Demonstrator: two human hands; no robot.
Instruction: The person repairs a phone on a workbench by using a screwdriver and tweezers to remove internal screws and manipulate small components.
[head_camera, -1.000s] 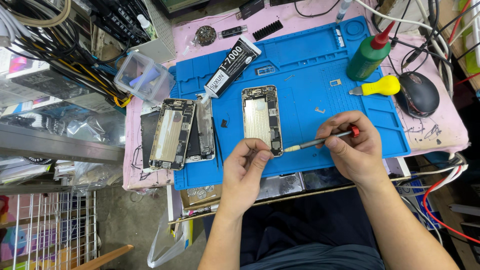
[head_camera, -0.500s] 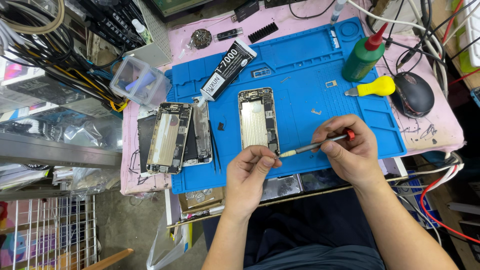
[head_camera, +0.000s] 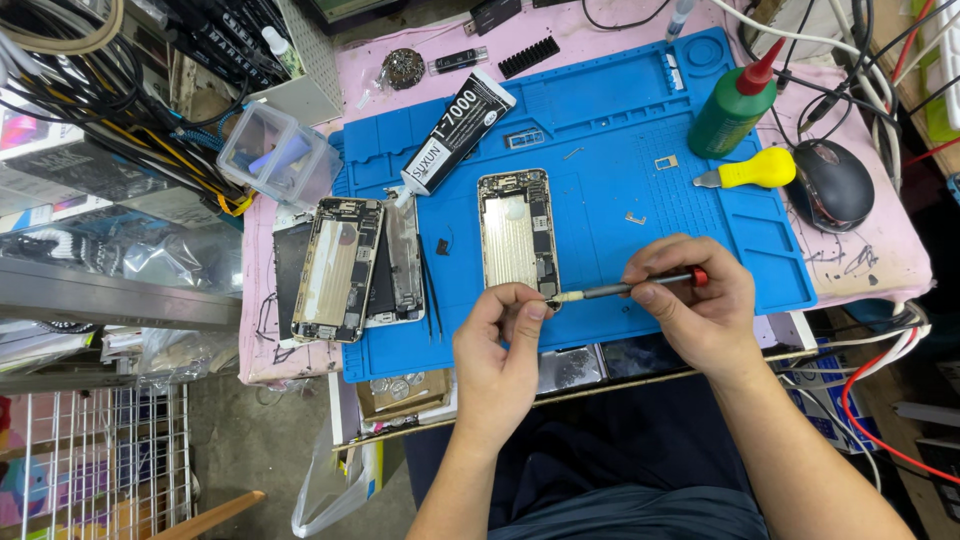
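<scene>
An opened phone housing (head_camera: 516, 232) lies face up in the middle of the blue work mat (head_camera: 620, 150). My left hand (head_camera: 498, 350) pinches its near bottom edge between thumb and fingers. My right hand (head_camera: 695, 305) grips a thin screwdriver (head_camera: 622, 289) with a red end cap, held almost level. Its pale tip meets the housing's lower right corner, beside my left fingertips.
Two more opened phone bodies (head_camera: 340, 268) and black tweezers (head_camera: 428, 290) lie at the mat's left edge. A black and white glue tube (head_camera: 458, 132), a green bottle (head_camera: 732, 108), a yellow-handled tool (head_camera: 748, 170), a mouse (head_camera: 832, 184) and a clear plastic box (head_camera: 278, 154) surround the mat.
Both hands stay at the housing's bottom corner. The screwdriver has dropped from a slight upward slant to nearly level, and the view has shifted a little.
</scene>
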